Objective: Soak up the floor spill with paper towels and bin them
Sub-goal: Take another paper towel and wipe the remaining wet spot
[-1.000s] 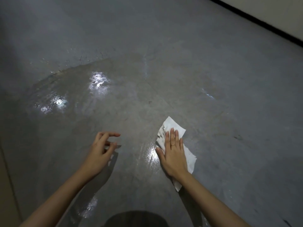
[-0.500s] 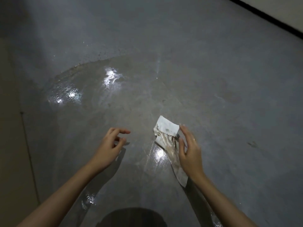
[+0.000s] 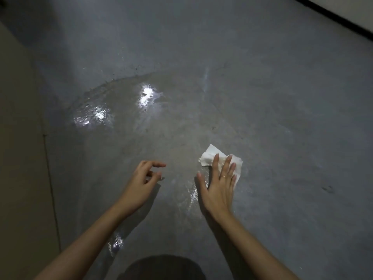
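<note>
A wide wet spill [image 3: 145, 118] shines on the grey concrete floor, with bright glints at its far left. A crumpled white paper towel [image 3: 210, 155] lies on the wet floor at the spill's right edge. My right hand [image 3: 219, 182] lies flat on the towel with fingers spread, pressing it down and covering its near half. My left hand [image 3: 144, 180] hovers just above the floor to the left of the towel, fingers loosely curled and holding nothing. No bin is in view.
A beige wall [image 3: 18, 158] runs along the left side. A black skirting strip [image 3: 333, 18] edges the floor at the far right corner. A dark rounded shape [image 3: 161, 268] sits at the bottom edge. Dry floor spreads to the right.
My right hand lifted and bunched the towel, then pressed flat on it again, slightly further right. The view shifted, and my left hand kept its curled pose.
</note>
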A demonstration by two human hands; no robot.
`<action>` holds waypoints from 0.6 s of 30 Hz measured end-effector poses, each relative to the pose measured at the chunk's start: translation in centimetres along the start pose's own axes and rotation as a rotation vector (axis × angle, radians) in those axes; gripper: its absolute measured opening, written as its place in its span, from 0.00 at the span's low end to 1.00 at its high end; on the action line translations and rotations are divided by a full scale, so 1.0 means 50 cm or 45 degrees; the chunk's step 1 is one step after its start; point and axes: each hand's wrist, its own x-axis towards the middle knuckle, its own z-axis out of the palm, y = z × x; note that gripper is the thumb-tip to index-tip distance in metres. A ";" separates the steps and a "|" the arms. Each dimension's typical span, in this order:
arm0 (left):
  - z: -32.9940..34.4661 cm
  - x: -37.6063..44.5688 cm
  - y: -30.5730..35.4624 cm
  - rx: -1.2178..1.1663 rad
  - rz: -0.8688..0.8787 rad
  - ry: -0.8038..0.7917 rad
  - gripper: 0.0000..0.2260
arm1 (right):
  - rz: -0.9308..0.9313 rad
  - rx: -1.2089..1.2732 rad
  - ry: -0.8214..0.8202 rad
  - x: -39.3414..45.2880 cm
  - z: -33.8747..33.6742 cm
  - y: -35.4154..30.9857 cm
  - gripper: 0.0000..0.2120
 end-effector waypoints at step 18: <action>0.020 0.036 -0.025 0.453 0.236 0.171 0.14 | -0.110 0.835 -0.159 0.127 -0.054 -0.077 0.19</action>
